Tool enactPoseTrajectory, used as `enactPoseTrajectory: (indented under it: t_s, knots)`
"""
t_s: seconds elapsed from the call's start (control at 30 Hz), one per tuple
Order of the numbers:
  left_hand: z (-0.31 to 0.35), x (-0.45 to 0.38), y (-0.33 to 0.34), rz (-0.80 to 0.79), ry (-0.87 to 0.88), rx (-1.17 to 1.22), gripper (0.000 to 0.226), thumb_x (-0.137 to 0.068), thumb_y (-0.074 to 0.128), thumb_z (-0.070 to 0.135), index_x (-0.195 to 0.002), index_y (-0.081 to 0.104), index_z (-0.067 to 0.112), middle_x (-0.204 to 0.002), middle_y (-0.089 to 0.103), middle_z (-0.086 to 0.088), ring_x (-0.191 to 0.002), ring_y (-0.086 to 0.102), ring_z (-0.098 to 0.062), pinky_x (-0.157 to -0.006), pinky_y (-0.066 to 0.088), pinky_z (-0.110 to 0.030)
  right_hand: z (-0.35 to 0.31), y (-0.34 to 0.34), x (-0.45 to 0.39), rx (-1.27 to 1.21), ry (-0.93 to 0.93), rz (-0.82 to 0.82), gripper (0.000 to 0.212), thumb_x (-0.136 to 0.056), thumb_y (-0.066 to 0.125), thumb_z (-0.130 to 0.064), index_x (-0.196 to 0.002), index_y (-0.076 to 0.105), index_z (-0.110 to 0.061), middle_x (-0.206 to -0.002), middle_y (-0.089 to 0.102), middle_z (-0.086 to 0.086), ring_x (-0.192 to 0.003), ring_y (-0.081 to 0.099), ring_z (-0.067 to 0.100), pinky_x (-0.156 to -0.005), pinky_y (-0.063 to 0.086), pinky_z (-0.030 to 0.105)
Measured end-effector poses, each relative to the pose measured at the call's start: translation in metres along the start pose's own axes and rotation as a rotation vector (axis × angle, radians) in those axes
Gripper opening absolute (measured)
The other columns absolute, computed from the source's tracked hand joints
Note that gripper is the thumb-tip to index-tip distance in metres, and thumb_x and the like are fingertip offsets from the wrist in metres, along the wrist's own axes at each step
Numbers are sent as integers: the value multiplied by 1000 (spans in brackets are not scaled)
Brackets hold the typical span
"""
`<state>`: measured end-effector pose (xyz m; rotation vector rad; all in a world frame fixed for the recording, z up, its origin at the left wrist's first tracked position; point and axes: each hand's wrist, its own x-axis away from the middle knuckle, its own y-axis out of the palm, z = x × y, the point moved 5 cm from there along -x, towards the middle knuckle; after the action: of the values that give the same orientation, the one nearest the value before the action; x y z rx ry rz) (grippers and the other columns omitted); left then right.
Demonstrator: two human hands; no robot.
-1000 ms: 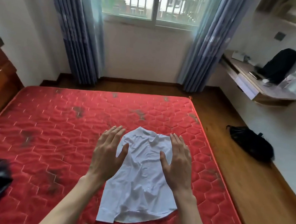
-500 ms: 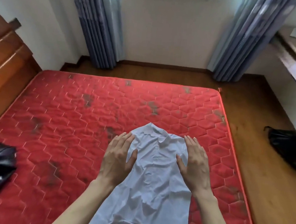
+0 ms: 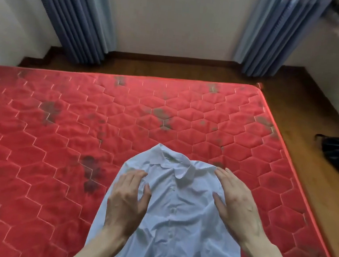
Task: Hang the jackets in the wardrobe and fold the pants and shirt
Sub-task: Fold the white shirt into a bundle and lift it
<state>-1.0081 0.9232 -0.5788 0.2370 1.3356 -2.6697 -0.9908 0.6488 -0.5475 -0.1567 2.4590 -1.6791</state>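
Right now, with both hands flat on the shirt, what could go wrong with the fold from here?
1. The white shirt is wrinkled down the button line; folding now may press the creases in.
2. The left hand has its fingertips bent into the cloth, which could bunch that shoulder.
3. The red mattress carries dark stains close to the collar, so dragging the shirt might soil it.

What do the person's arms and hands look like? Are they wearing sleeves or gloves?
No gloves and no sleeves in view. The left hand and right hand are bare, and both forearms are bare down to the picture's bottom edge. No rings, watch or bracelets show.
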Motion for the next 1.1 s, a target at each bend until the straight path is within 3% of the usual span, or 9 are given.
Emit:
enactPoseTrajectory:
  t_s: [0.17,0.33,0.43,0.53,0.7,0.8,0.9,1.0,1.1]
  knots:
    - [-53,-21,99,-80,26,-118,21,-95,66,16,-114,72,9,-110,72,-6,-105,67,-30,-88,57,-45,42,106,-32,-37,34,-103,68,-89,80,-15,-151,51,-7,-152,55,9,-145,49,28,-118,41,45]
    - [-92,-44,167,-182,32,-93,18,-94,68,6,-111,74,7,-108,74,-11,-102,67,-35,-88,54,-47,68,190,-68,54,-51,-217,77,-100,66,-19,-164,24,-11,-172,21,8,-161,13,25,-129,17,37]
    - [-106,-63,193,-194,59,-98,24,-94,65,6,-116,73,8,-115,73,-10,-108,64,-36,-91,49,-49,86,218,-93,128,-32,-243,84,-99,66,-19,-165,14,-8,-173,14,11,-162,8,28,-130,10,36]
    - [-123,-83,210,-195,32,-192,37,-97,56,6,-132,65,11,-136,62,-10,-123,55,-36,-99,40,-48,96,233,-113,114,36,-293,86,-99,66,-24,-165,14,-9,-171,24,9,-159,18,30,-127,15,37]
    - [-144,-122,240,-341,-219,-249,61,-106,44,17,-162,22,13,-170,20,-13,-154,24,-36,-121,22,-51,97,239,-124,110,81,-221,56,-93,71,-37,-143,53,-20,-128,65,9,-123,56,35,-110,31,43]
    - [-150,-139,243,-371,-266,-320,64,-99,57,30,-155,31,12,-148,47,-17,-135,45,-39,-109,29,-51,92,239,-124,133,70,-152,28,-96,67,-35,-110,67,-11,-105,68,12,-104,60,38,-104,33,42]
    - [-147,-140,232,-411,-191,-254,40,-96,58,31,-132,52,16,-118,69,-14,-114,61,-35,-99,27,-44,88,231,-114,-16,49,-115,26,-101,65,-30,-99,62,-4,-100,61,14,-90,60,38,-74,38,41]
    - [-136,-120,197,-317,-88,-66,14,-99,59,27,-106,59,16,-94,69,-8,-94,61,-34,-84,28,-40,89,205,-91,-197,66,-47,25,-104,61,-36,-97,56,-12,-80,52,-3,-76,51,30,-64,42,45]
    - [-119,-97,148,-233,-12,81,18,-103,59,27,-91,57,14,-83,57,-2,-80,53,-27,-70,28,-35,88,161,-75,-321,156,14,25,-104,60,-38,-86,50,-22,-61,47,-5,-64,42,27,-61,38,45]
